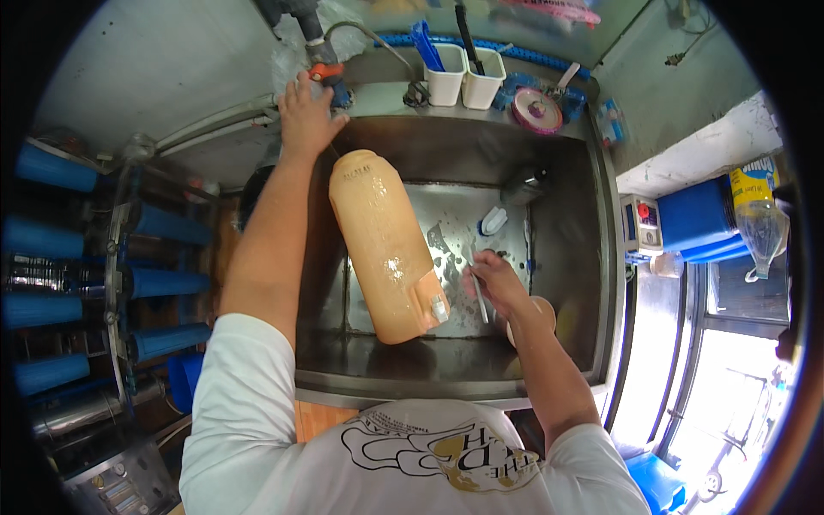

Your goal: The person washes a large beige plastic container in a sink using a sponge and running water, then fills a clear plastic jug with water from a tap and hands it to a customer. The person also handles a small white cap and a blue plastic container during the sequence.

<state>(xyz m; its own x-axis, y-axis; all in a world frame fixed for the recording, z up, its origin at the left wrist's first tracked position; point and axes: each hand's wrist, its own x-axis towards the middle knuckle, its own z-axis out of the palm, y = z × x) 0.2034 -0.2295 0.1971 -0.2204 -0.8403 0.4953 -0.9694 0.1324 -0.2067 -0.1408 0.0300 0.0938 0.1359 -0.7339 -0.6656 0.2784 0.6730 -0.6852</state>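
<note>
My left hand point(307, 116) reaches up to a tap valve with an orange handle point(325, 71) at the sink's back left corner. Its fingers are stretched and apart just below the handle; whether they touch it I cannot tell. Inside the metal sink point(463, 374) leans a large tan plastic container point(378, 232), its round mouth toward the back left and a pale spigot point(439, 307) near its lower end. Over the sink, right of the container, my right hand point(496, 279) is closed around a thin pale rod point(479, 296). A rounded tan thing point(542, 311) lies partly hidden under my right forearm.
A white scrub brush point(493, 221) and a dark bottle-like object point(524, 184) are in the sink. Two white tubs point(445, 86) with utensils and a pink-rimmed round container point(537, 111) stand on the back ledge. Blue cylinders point(172, 283) fill a rack at left.
</note>
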